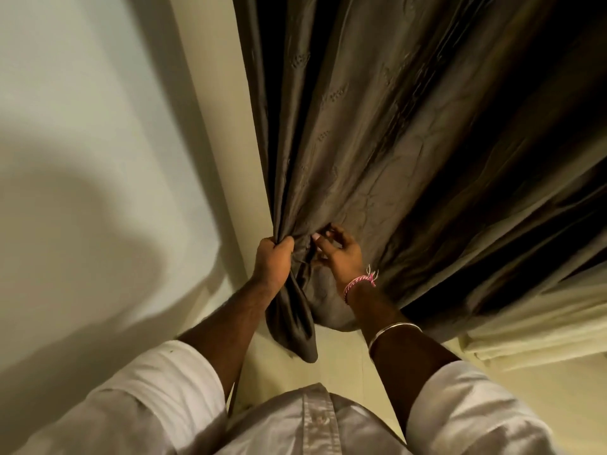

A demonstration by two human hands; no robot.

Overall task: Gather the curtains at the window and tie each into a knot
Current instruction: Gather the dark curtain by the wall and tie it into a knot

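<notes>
A dark grey-brown curtain [377, 133] hangs from above and is drawn together into folds low down. My left hand [271, 262] is clenched around the bunched left edge of the fabric. A loose tail of the curtain [292, 326] hangs below that grip. My right hand [338, 254] is just to the right, fingers curled and pinching folds of the same curtain, with a pink thread band and a metal bangle on that wrist. A rounded bulge of fabric [328, 307] sits under the right wrist.
A pale wall [98, 159] fills the left side, with a cream frame strip [223, 126] beside the curtain. A lighter cream curtain [525, 326] hangs at the lower right. My white shirt sleeves fill the bottom.
</notes>
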